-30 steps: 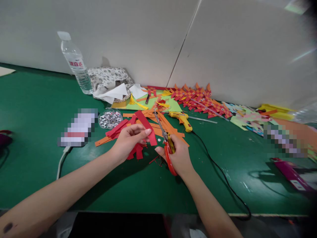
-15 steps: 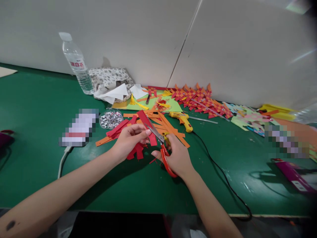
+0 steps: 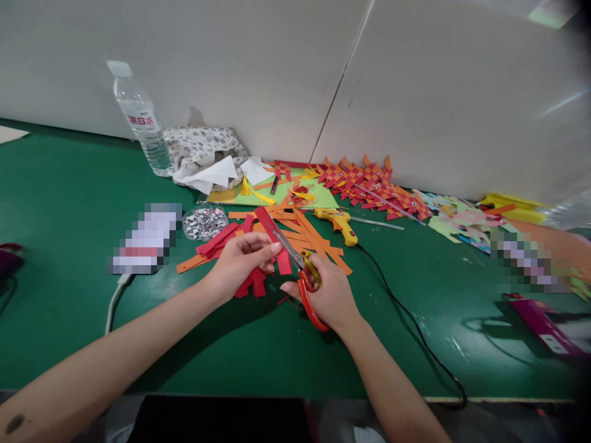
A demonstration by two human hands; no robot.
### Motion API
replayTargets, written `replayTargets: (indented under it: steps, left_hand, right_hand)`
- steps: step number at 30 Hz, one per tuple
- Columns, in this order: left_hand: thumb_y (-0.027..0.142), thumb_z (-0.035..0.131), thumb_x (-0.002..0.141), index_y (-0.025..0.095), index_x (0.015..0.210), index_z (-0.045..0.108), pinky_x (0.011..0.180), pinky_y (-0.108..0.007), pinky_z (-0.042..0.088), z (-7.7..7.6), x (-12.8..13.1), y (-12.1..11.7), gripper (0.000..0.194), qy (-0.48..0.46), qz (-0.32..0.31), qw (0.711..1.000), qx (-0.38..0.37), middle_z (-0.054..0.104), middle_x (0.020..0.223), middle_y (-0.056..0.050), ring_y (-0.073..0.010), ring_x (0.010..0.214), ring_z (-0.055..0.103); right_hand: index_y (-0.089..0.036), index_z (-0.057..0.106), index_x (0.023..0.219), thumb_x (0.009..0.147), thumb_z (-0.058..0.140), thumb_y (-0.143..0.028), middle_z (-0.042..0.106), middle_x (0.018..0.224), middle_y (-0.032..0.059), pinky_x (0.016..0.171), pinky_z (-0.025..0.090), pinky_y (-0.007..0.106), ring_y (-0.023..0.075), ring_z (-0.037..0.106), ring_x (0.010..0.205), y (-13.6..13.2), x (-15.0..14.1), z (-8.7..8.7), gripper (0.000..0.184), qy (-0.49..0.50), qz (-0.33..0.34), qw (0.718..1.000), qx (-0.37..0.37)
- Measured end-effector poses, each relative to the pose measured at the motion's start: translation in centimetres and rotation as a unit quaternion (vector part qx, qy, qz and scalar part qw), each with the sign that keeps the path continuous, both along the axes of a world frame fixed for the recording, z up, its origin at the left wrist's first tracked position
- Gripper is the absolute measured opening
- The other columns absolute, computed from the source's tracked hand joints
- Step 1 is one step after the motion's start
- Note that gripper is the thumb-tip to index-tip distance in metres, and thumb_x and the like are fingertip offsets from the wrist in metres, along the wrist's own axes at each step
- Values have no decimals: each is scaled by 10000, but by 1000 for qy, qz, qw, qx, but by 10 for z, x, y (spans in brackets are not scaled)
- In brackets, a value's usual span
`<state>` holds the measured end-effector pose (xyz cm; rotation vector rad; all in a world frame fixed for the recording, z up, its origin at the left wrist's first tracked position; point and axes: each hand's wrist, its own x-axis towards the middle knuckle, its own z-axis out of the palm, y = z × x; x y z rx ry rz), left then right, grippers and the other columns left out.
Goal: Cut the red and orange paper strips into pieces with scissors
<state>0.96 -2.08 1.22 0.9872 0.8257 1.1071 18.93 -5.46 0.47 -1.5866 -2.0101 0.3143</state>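
My left hand [image 3: 247, 258] pinches a red paper strip [image 3: 284, 263] between thumb and fingers, above the pile. In my right hand [image 3: 330, 289] are scissors [image 3: 314, 304] with red and yellow handles, fingers wrapped in the loops. The blades lie along the strip, pointing up and left past my left thumb; they look nearly closed. Beneath and behind the hands, orange paper strips [image 3: 318, 237] and more red strips [image 3: 252, 284] lie loosely heaped on the green table [image 3: 198, 357].
Behind the heap rests a yellow glue gun [image 3: 339, 223], its black cord running right. Woven paper fish [image 3: 369, 184] are stacked by the wall. Leftward are googly eyes [image 3: 205, 223], a phone [image 3: 148, 240], a water bottle [image 3: 143, 120] and a patterned cloth pouch [image 3: 205, 147]. A purple power strip [image 3: 540, 323] sits right.
The scissor blades have come closer together across the red strip, and the handles have shifted slightly in my right hand. My left hand keeps its pinch in about the same place.
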Motion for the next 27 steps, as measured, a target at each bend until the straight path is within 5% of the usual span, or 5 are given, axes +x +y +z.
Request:
replayTargets:
  steps: [6,11,19,24,27]
  left_hand:
    - [305,744,666,160,706,583,488,-165,432,5,-2,0,220,23,5,1000,11,574,521,50,-58,465,534]
    - [329,688,691,178,767,556,508,-219,440,6,-14,12,215,170,-32,982,72,610,658,22,-84,504,536]
    - [284,509,751,211,1072,522,511,-266,346,1,-29,19,329,558,0,794,242,667,747,-23,-199,646,604]
    - [335,490,782,200,1143,488,492,-248,293,5,-28,17,385,644,75,720,246,657,716,-20,-206,619,596]
    - [370,437,848,199,1162,471,498,-240,285,5,-26,15,360,636,124,705,287,648,731,-26,-189,627,591]
  right_hand:
    - [-208,382,588,660,642,-551,377,521,-71,474,287,208,83,344,471,1,-2,-1,437,33,-19,999,39]
    - [-205,444,625,701,603,-485,472,556,-37,507,318,225,108,412,501,9,8,1,330,2,-166,980,106]
    - [-200,562,825,805,441,-377,625,668,65,499,248,272,222,579,605,23,34,3,216,-160,-300,940,15]
    - [-198,560,917,771,494,-412,627,672,65,489,269,279,246,609,630,25,31,1,267,-178,-295,938,-23]
    - [-202,552,935,773,498,-383,628,670,58,496,289,282,243,608,619,26,29,0,249,-176,-289,940,-41]
